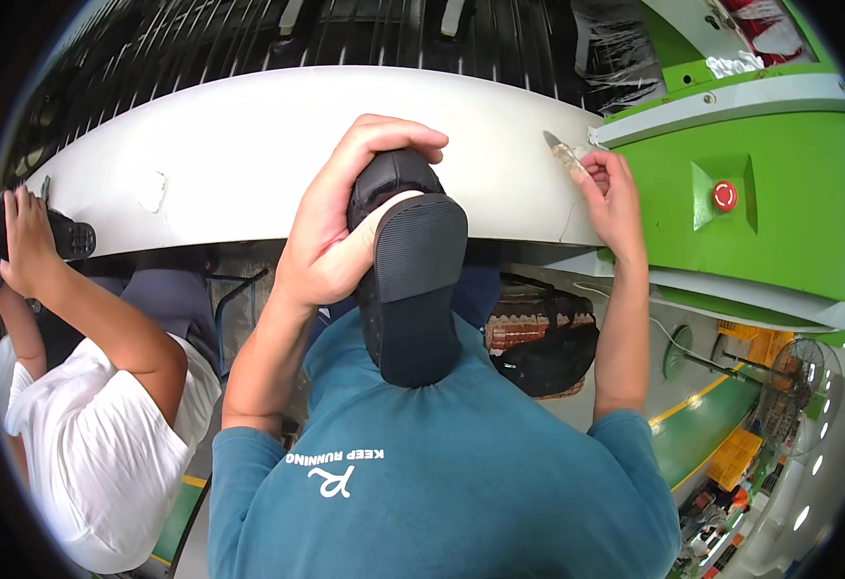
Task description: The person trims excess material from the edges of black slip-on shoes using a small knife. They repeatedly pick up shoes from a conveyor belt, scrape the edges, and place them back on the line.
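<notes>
A black shoe is gripped in my left hand, its ribbed outsole turned up toward the view. My fingers curl around its far end, and the thumb reaches into the opening beside the heel. Over the right end of the white table, my right hand closes around the light, wrapped handle of a small knife. The short grey blade points away to the far left, apart from the shoe. Part of the handle is hidden by my fingers.
The white table curves across in front of me, with a small white scrap on it. Dark slats lie beyond. At right stands a green machine with a red button. A co-worker in white holds another black shoe.
</notes>
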The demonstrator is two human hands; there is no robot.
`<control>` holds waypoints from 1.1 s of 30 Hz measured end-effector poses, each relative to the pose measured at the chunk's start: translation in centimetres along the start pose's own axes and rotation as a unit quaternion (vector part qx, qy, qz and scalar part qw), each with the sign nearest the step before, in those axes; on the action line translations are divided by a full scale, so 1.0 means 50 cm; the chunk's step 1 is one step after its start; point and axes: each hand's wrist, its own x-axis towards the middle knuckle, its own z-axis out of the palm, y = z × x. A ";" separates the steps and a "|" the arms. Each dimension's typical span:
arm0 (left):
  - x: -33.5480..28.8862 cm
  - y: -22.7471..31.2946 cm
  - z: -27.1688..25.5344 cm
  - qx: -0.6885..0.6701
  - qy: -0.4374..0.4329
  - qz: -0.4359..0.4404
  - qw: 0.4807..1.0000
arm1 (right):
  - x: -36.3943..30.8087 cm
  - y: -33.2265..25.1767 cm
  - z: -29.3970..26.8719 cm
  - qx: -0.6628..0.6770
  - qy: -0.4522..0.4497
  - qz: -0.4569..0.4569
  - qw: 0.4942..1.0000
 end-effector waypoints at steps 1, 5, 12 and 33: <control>0.002 0.000 0.002 -0.002 -0.004 -0.002 1.000 | 0.003 -0.032 -0.005 0.083 -0.015 0.018 0.996; 0.007 -0.006 0.008 0.009 -0.025 0.011 1.000 | -0.005 -0.271 -0.043 0.264 -0.015 -0.017 0.964; 0.005 0.009 0.034 -0.002 -0.013 -0.015 1.000 | 0.041 -0.403 -0.082 0.094 -0.095 -0.361 0.923; -0.003 -0.001 0.037 -0.010 -0.019 -0.009 1.000 | 0.069 -0.446 -0.083 0.007 -0.140 -0.405 0.903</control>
